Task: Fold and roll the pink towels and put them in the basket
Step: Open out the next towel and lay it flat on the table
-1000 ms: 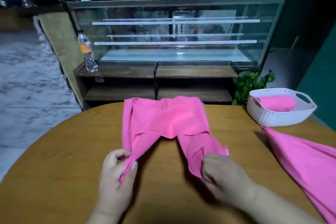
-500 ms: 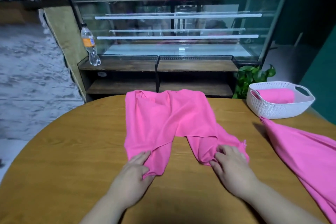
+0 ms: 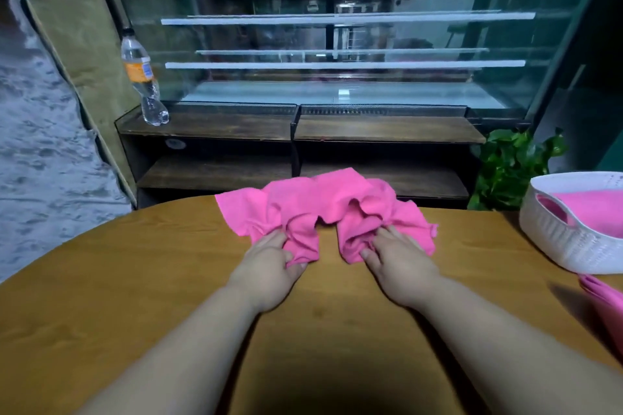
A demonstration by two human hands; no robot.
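A pink towel [image 3: 323, 202] lies bunched at the far edge of the round wooden table [image 3: 135, 280]. My left hand [image 3: 269, 266] pinches its near left corner between thumb and fingers. My right hand [image 3: 397, 263] grips the near right corner, fingers curled into the cloth. A white woven basket [image 3: 559, 242] stands at the right edge with a rolled pink towel [image 3: 596, 212] inside. The edge of another pink towel [image 3: 606, 303] shows on the table below the basket.
Behind the table stands a glass display case [image 3: 337, 54] on wooden shelves, with a plastic water bottle [image 3: 143, 81] on its left ledge. A green plant [image 3: 512, 165] sits between the case and the basket.
Both hands have pushed the towel's near corners away from me, so the cloth is bunched at the far table edge. The camera has moved closer and the basket now sits at the frame's right edge.
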